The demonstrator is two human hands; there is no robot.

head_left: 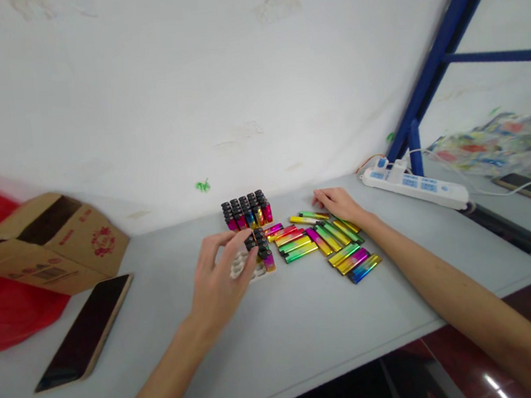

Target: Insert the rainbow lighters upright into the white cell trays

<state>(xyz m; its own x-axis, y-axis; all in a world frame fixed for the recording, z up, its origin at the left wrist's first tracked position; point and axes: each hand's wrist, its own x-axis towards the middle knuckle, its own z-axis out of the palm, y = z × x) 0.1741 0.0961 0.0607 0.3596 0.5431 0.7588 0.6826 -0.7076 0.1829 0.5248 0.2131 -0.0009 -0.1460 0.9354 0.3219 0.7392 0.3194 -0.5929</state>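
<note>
My left hand is over a white tray with round holes, its thumb and fingers closed on a black-topped lighter. Several lighters stand upright along the tray's right side. Behind it, a full block of upright lighters with black tops stands near the wall. My right hand rests at the back edge of a spread of loose shiny lighters, its fingers curled; what they hold, if anything, is hidden. The loose lighters are green, yellow, pink, red and blue.
On the left lie a phone, an open cardboard box and a red bag. A white power strip with cables is at the back right, beside a blue metal frame. The wall bounds the table's back.
</note>
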